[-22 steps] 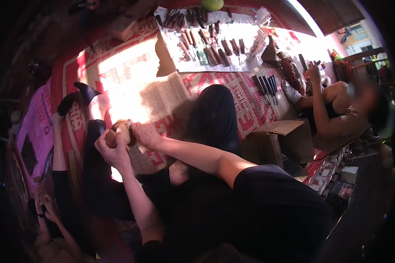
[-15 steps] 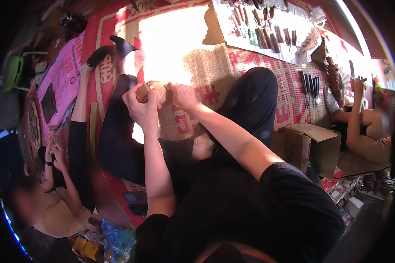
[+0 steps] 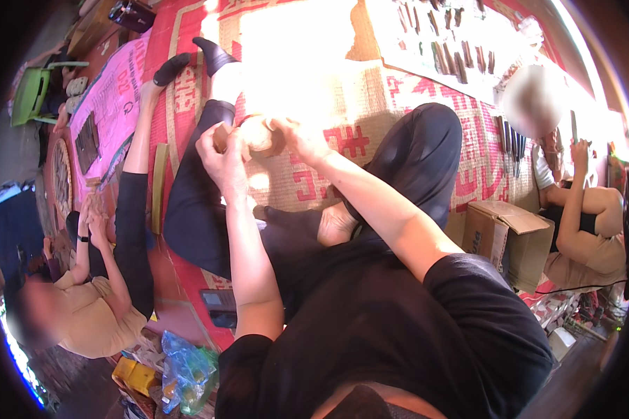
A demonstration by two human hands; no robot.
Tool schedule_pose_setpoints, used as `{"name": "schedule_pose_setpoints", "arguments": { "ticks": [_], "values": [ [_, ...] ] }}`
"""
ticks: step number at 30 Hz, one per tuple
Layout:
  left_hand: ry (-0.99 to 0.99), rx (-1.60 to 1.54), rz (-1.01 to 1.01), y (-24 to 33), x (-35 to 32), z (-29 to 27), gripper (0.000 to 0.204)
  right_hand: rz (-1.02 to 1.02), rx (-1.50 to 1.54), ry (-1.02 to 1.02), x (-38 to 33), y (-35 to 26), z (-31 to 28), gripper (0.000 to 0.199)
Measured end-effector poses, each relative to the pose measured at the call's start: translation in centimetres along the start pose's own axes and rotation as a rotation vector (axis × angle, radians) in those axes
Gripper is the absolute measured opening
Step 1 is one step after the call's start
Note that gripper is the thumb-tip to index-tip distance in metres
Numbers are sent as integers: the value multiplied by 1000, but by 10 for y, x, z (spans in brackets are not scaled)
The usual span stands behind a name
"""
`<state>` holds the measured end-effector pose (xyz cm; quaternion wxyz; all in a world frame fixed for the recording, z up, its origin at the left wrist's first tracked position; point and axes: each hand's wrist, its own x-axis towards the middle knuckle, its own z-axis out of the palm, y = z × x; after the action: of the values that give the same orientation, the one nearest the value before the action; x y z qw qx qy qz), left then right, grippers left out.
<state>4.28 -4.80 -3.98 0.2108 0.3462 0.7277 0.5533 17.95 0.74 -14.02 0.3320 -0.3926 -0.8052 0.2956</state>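
Sat on a red-and-tan woven mat [image 3: 302, 195]. Held a pale, rounded object [image 3: 256, 134] over the mat's left part, clamped between left hand [image 3: 227, 164], curled at its left side, and right hand [image 3: 304, 144], pinched at its right. Had wooden-handled tools [image 3: 451, 61] on a white sheet [image 3: 416, 63] toward the mat's far right corner and slim dark tools [image 3: 515, 144] near the right edge.

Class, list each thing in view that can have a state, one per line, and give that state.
Left hand: grip closed on a brown block
Right hand: fingers bent at the pale round piece; grip unclear
Pale round piece: between both hands, glare-lit
Pink sheet: spread out
Blue plastic bag: crumpled
Cardboard box: upright, openness unclear
Dark tools: lying side by side
Patterned mat: spread out, partly sunlit
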Motion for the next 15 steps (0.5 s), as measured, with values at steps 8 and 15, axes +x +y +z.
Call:
{"name": "schedule_pose_setpoints", "arguments": {
  "ticks": [8, 15],
  "values": [
    [-76, 166, 20, -5, 11, 4, 31, 122, -171, -173, -16, 28, -30, 19],
    [-111, 176, 87, -1, 20, 2, 34, 622, 1120, -100, -11, 20, 35, 25]
  ]
}}
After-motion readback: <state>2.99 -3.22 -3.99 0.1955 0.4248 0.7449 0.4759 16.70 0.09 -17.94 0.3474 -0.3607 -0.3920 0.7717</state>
